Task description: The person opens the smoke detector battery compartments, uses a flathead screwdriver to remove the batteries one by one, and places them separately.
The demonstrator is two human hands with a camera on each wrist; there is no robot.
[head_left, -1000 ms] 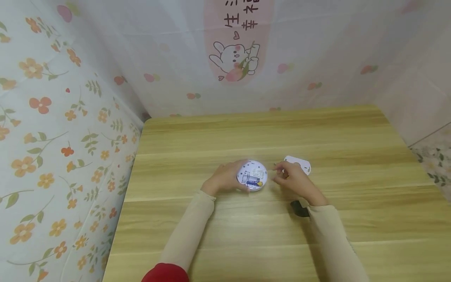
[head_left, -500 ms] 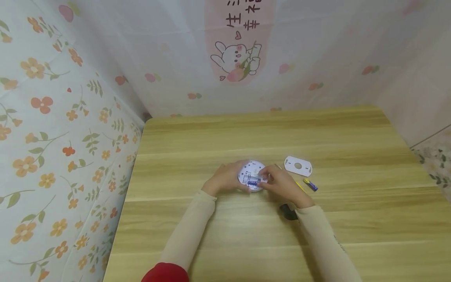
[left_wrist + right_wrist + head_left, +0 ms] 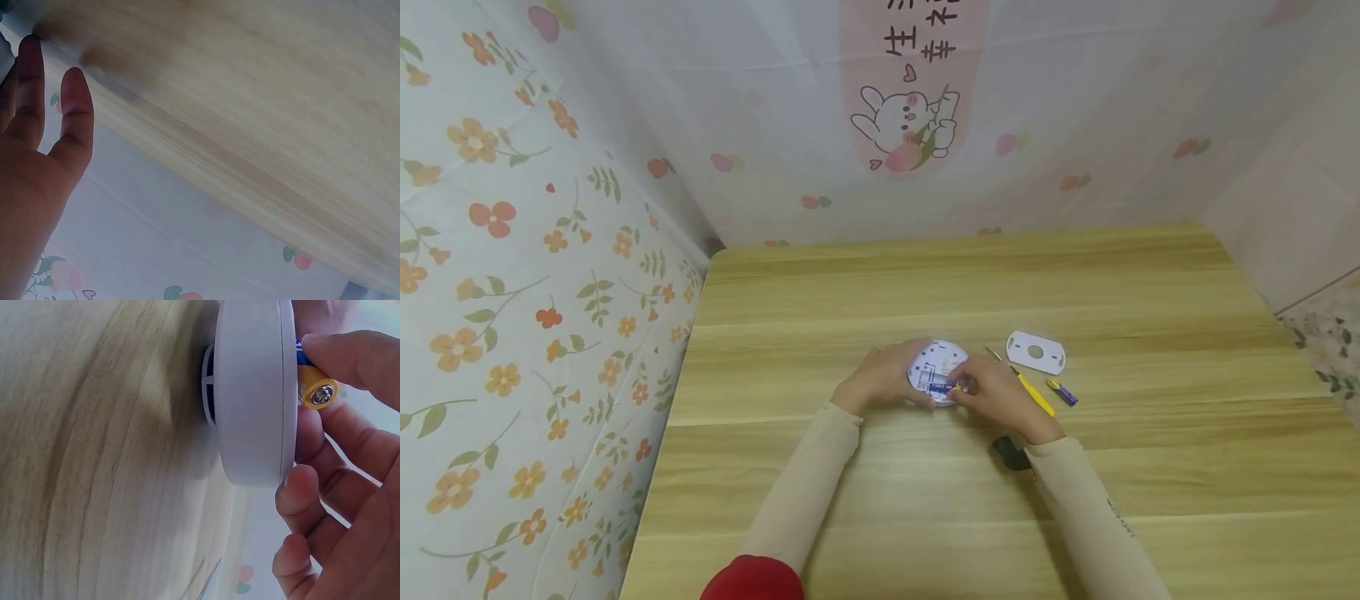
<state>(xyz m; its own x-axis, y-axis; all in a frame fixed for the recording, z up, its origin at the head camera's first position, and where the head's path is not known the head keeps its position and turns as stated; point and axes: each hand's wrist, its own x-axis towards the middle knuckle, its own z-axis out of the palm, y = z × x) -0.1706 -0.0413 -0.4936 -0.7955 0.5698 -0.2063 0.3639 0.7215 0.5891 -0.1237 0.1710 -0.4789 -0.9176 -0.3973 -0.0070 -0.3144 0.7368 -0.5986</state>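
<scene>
In the head view a round white smoke detector (image 3: 928,357) stands mid-table, its battery compartment facing up. My left hand (image 3: 883,375) holds it by the left edge, fingers on the far side and thumb on the near side. At its right side is my right hand (image 3: 998,392), pinching a blue and yellow battery (image 3: 317,387) between thumb and index finger. That battery juts from the detector's face in the right wrist view; how deeply it sits in the compartment is hidden. The left wrist view catches only part of the left hand (image 3: 37,137) at its edge.
Right of the hands lie a yellow-handled screwdriver (image 3: 1036,394), a loose battery (image 3: 1062,392) and a white mounting plate (image 3: 1036,353) with a central hole. A dark object (image 3: 1011,454) is beside the right wrist. Printed cloth (image 3: 760,158) hangs behind the wooden table (image 3: 820,300).
My right hand has moved left from beside the mounting plate to the detector, uncovering the plate, screwdriver and loose battery. My left hand keeps its hold on the detector.
</scene>
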